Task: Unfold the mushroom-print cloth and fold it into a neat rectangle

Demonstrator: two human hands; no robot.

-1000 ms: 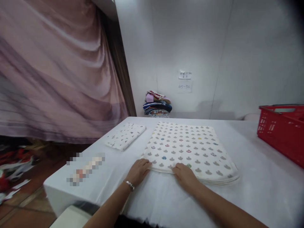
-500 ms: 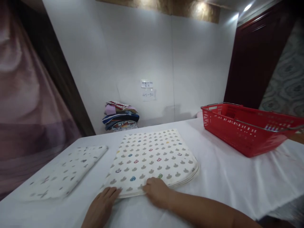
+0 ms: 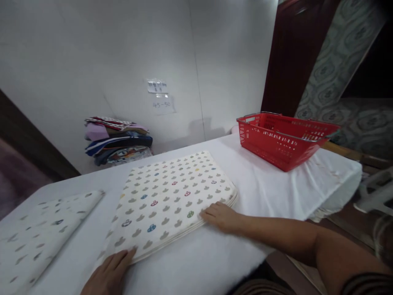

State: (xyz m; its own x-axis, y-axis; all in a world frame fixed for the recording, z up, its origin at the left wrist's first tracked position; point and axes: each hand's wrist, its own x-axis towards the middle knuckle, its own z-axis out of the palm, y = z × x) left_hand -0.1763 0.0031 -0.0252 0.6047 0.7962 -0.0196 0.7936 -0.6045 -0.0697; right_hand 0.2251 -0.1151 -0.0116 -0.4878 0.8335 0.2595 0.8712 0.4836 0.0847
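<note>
A folded white cloth with a grey mushroom-like print and a few coloured motifs lies flat in several layers before me. My left hand rests at its near left corner, fingers stretched out over the edge. On the near edge, further right, lies my right hand with its fingers extended on top of the cloth; its thumb is hidden. Neither hand lifts the fabric. Left of this cloth is a second folded white cloth with scattered small dark prints.
A red plastic basket with metal handles stands at the table's back right. Against the wall sits a stack of folded fabrics. Two paper labels hang on the wall, one reading 45-50. The white-covered table ends at the right beside a white stool.
The view has swung right and down. My right hand has slid rightward along the cloth's near edge, its fingers flatter. My left hand stays at the left corner.
</note>
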